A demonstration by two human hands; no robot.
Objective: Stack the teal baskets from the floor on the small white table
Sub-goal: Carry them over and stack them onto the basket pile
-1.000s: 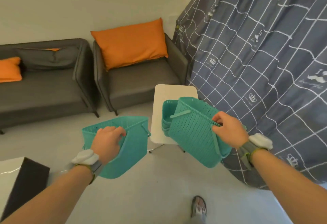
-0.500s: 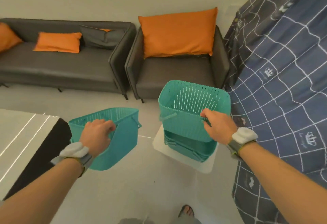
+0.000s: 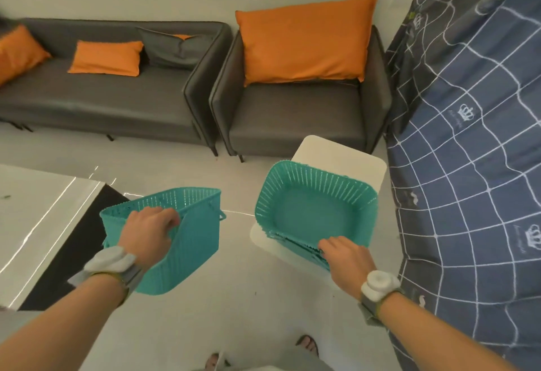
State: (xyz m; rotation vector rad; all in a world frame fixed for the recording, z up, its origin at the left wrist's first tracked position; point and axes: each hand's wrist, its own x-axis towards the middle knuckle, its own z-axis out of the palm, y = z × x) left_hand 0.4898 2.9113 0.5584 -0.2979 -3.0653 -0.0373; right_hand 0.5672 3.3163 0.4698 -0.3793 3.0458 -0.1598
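Observation:
A small white table stands in front of the armchair. On it sits a nested stack of teal baskets, the top one pushed down level into the others. My right hand is at the stack's near rim, fingers curled over the top basket's edge. My left hand grips the near rim of another teal basket, which hangs tilted in the air above the floor, to the left of the table and apart from the stack.
A dark grey armchair with an orange cushion stands just behind the table, and a grey sofa is to its left. A blue grid-patterned cloth hangs close on the right. A glossy white low table is at left. My feet show below.
My right hand has lowered its basket down into the stack on the white table, where it now sits nested. The left hand keeps its basket at about the same height.

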